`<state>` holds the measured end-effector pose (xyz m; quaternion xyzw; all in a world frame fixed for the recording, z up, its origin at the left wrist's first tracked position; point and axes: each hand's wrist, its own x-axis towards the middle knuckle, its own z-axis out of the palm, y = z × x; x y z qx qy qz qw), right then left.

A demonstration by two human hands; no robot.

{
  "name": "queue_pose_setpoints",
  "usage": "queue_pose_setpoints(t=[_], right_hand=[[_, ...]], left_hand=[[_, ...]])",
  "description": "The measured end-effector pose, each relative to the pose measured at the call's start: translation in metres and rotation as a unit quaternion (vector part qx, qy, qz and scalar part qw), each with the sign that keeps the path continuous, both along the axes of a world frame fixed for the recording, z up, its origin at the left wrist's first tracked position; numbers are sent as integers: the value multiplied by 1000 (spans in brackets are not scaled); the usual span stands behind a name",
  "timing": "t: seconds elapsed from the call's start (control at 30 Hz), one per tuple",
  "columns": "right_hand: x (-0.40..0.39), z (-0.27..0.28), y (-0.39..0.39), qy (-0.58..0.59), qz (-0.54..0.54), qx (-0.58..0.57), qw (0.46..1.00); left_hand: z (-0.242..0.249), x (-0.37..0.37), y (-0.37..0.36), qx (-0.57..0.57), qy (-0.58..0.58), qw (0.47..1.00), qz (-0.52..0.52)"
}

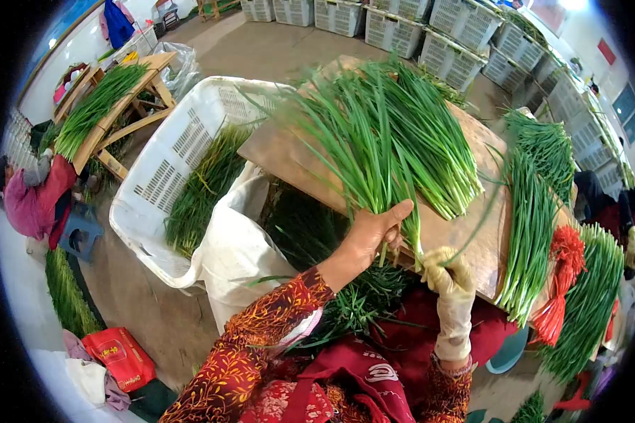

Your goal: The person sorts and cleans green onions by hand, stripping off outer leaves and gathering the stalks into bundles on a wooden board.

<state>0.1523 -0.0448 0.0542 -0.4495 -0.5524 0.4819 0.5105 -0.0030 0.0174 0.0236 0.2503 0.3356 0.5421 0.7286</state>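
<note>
Head view, only camera. I log the bare left hand (pixel 371 233) clamped around the stem end of a fanned bunch of long green chives (pixel 384 134), leaves pointing away over the tilted brown wooden board (pixel 466 233). The right hand (pixel 448 271), in a pale rubber glove, pinches the lowest stems just beside the left hand; hands nearly together. The leaves are blurred.

Below the board: a white sack (pixel 236 247) lining a white slatted plastic crate (pixel 169 155) with more greens inside. Laid on the board to the right: bundled chive rows (pixel 529 233) and a bunch of red ties (pixel 561 282).

My judgement: to do the step well, keep the stem ends level, grip firm near the base, strip stray leaves downward without bruising.
</note>
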Motion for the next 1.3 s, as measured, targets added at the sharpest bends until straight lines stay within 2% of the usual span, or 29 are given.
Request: queue_pose_setpoints(t=[0.03, 0.07, 0.13, 0.17, 0.2, 0.23, 0.27, 0.33, 0.4, 0.43, 0.47, 0.53, 0.6, 0.67, 0.73, 0.83, 0.9, 0.93, 0.97, 1.0, 1.03, 1.07, 1.1, 1.13, 1.17, 1.2, 1.23, 1.27, 1.3], right_hand=[[7, -2, -7, 13, 17, 4, 1000], [20, -3, -17, 58, 99, -37, 993], [31, 2, -37, 111, 287, -46, 950], [33, 13, -38, -43, 341, -175, 923], [33, 22, -39, -194, 377, -297, 856], [29, 24, -37, -374, 338, -139, 852], [31, 17, -35, -450, 225, -59, 862], [27, 17, -14, -343, 19, -10, 939], [20, 19, 2, -330, -79, 72, 938], [6, 30, 9, -338, -70, 131, 929], [-4, 33, 14, -391, -73, 189, 898], [-20, 34, 24, -491, -104, 255, 827], [-22, 26, 37, -511, -108, 252, 814], [-21, 13, 48, -534, -113, 247, 801], [-19, 5, 56, -503, -67, 264, 820], [-20, 12, 59, -545, -31, 245, 801], [-21, 17, 65, -559, -13, 244, 792], [-21, 18, 68, -572, 3, 245, 783], [-19, 16, 71, -515, -6, 261, 817], [-15, 15, 73, -515, -6, 260, 817], [-10, 15, 76, -353, -3, 179, 918], [-8, 14, 77, -176, 0, 90, 980], [-8, 38, 69, -174, -43, 16, 984], [3, 47, 64, -133, -67, 6, 989], [8, 56, 56, -4, -84, 31, 996], [32, 52, 49, 116, -25, -2, 993], [36, 56, 37, -30, 36, -43, 998], [38, 62, 28, -177, 96, -83, 976], [33, 48, 25, -353, 69, 1, 933]], left_hand=[[0, -2, 1, -6, 18, 1000, 2], [0, -6, 4, -11, 36, 999, 5], [-3, -18, 13, -33, 23, 999, 32], [0, -23, 15, -20, 14, 999, 37], [2, -25, 16, -9, 6, 999, 40], [3, -24, 14, -10, 9, 999, 36], [5, -21, 13, 6, 1, 999, 41], [8, -13, 10, 25, -9, 999, 42], [9, -4, 5, 11, 9, 999, 52], [2, 0, 9, 27, -10, 997, 68], [-2, 4, 10, 27, -10, 997, 68], [1, 10, 11, 76, 100, 986, 111], [1, 13, 11, 79, 135, 981, 115], [-5, 16, 14, 143, 158, 966, 146], [-10, 13, 16, 173, 203, 952, 153], [-21, 7, 20, 210, 254, 934, 135], [-27, 4, 23, 284, 325, 884, 179], [-27, 3, 23, 283, 326, 884, 179], [-28, 3, 23, 275, 306, 893, 180], [-24, 2, 22, 267, 287, 902, 182], [-20, 0, 19, 266, 287, 902, 182], [-16, -4, 15, 187, 243, 943, 127], [-11, -9, 11, 105, 195, 972, 71], [-11, -13, 10, 104, 197, 972, 73], [-11, -17, 9, 95, 202, 972, 78], [-10, -21, 9, 86, 207, 971, 83], [-14, -22, 11, 93, 162, 979, 86], [-15, -23, 12, 94, 161, 978, 90], [-13, -25, 11, 104, 178, 975, 85]])
